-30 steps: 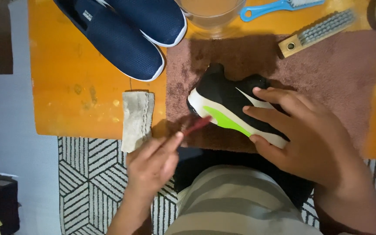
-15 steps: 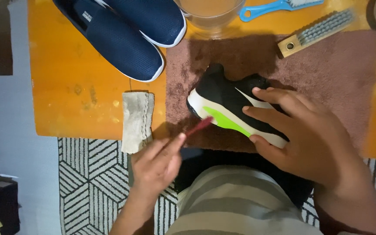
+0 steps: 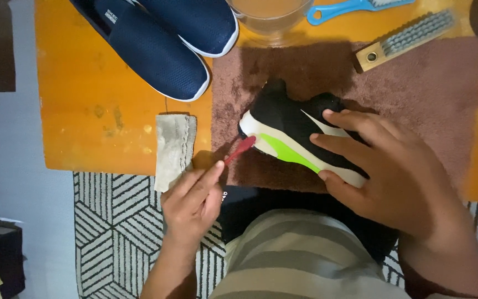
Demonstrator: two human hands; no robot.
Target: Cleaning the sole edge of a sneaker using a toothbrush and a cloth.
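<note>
A black sneaker (image 3: 286,117) with a white and lime-green sole lies on a brown towel (image 3: 432,88) over an orange table (image 3: 95,105). My right hand (image 3: 383,166) presses down on the sneaker's upper and sole, fingers spread over it. My left hand (image 3: 192,202) grips a red toothbrush (image 3: 240,150), whose head touches the white sole at the sneaker's left end. A grey folded cloth (image 3: 173,147) lies on the table edge just left of my left hand.
Two navy slip-on shoes (image 3: 161,44) lie at the back left. A clear bowl of cloudy water (image 3: 269,16), a blue brush (image 3: 355,6) and a wooden brush (image 3: 408,37) sit at the back. A black-and-white patterned rug (image 3: 112,221) covers the floor.
My left hand has moved slightly right and up, bringing the red toothbrush head against the sneaker's sole. My right hand and the sneaker have stayed put.
</note>
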